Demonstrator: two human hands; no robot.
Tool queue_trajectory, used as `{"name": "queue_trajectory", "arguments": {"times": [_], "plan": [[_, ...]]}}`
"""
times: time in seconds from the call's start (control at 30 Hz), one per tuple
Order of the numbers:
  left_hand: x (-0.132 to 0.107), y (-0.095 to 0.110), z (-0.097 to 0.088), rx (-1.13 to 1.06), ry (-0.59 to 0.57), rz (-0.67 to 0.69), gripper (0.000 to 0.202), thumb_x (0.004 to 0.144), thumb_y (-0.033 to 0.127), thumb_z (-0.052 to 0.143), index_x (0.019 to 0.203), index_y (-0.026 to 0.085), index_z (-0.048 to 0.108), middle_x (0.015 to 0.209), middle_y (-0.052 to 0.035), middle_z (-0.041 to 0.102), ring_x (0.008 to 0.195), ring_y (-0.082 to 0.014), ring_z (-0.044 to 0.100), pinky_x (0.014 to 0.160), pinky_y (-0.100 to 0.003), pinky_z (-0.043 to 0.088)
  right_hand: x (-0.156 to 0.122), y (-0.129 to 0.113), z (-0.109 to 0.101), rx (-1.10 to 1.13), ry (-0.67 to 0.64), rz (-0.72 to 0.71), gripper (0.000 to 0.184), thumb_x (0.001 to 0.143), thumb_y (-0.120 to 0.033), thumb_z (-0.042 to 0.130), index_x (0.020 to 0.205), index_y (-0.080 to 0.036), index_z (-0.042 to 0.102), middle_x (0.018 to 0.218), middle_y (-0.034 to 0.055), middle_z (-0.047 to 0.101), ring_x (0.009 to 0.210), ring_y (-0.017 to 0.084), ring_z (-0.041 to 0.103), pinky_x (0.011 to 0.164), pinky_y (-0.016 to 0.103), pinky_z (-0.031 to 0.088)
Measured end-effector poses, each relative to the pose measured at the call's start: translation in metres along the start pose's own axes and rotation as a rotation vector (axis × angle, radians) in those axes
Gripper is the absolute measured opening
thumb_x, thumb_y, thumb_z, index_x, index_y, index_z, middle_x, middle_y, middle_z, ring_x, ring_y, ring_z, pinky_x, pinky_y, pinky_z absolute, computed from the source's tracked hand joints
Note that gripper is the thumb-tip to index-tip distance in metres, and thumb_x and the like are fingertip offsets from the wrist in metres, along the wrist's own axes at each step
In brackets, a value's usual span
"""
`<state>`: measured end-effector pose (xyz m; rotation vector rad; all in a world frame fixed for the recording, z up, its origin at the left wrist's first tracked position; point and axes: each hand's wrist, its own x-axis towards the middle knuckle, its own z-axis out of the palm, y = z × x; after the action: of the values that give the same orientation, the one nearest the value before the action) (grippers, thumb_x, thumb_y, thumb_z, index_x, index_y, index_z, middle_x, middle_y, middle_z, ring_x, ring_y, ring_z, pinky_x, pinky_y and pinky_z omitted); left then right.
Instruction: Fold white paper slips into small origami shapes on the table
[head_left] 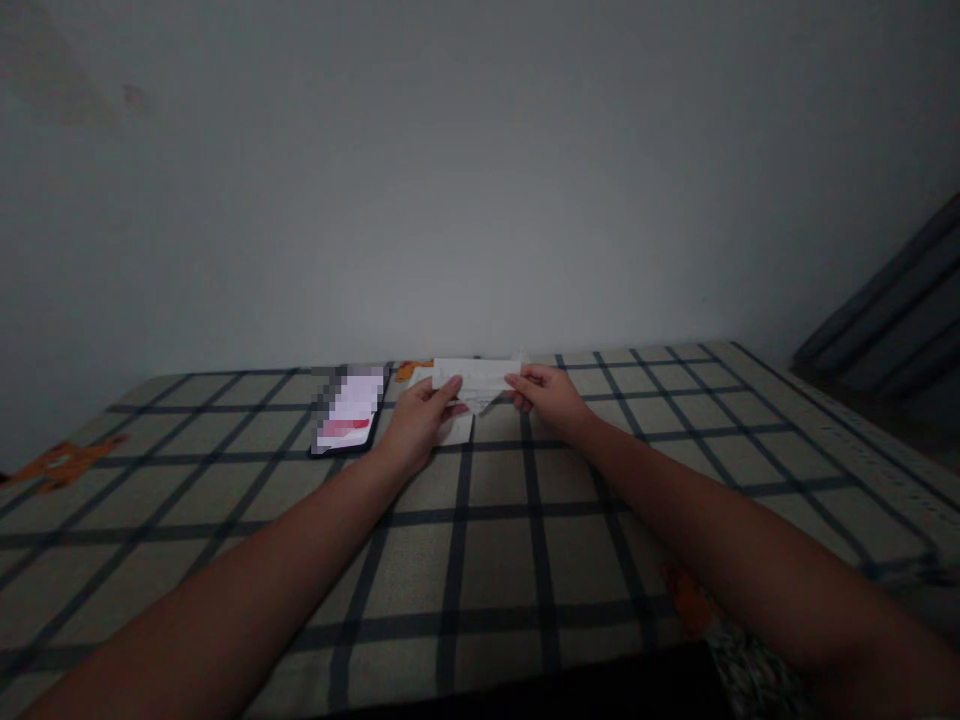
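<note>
Between both hands a white slip of paper [480,374] is stretched out flat, a little above the checked cloth. My left hand [420,415] pinches its left end, thumb on top. At the right end, my right hand [551,395] pinches it between thumb and fingers. Faint marks show on the paper, too small to read. Below and behind my left hand lies another white sheet [459,430], partly hidden by the fingers. Something thin and pale sticks up behind the slip near my right fingers; its kind is unclear.
A phone [352,410] with a lit, partly blurred screen lies left of my left hand. The checked cloth [495,550] with orange flower patterns covers the surface up to a plain wall [480,180]. A dark striped shape [900,300] stands at the right.
</note>
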<state>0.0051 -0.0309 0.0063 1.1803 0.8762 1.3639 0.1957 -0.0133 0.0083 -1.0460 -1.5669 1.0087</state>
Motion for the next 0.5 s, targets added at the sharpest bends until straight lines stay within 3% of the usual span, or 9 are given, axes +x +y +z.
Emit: {"name": "queue_trajectory", "arguments": {"times": [0.3,0.5], "plan": [[-0.0011,0.0021,0.0018,-0.042,-0.027,0.001,0.031,0.074,0.032,0.061,0.096,0.012,0.062,0.100,-0.0113,0.065,0.088,-0.0187,0.061,0.077,-0.029,0.048,-0.0014,-0.0053,-0.0001,0.017,0.046,0.036,0.028,0.071,-0.042,0.057,0.070,-0.014,0.057,0.056,-0.0015,0.053,0.046,0.007,0.046,0.047,0.021,0.036],[-0.0018,0.0056,0.0020,0.005,0.019,0.018,0.030,0.069,0.034,0.065,0.090,0.013,0.064,0.094,-0.0087,0.066,0.086,-0.0177,0.060,0.073,-0.028,0.046,0.0000,-0.0021,-0.0024,0.011,0.063,-0.001,0.030,0.072,-0.044,0.056,0.069,-0.014,0.057,0.055,-0.0013,0.052,0.048,0.008,0.046,0.047,0.021,0.036]]}}
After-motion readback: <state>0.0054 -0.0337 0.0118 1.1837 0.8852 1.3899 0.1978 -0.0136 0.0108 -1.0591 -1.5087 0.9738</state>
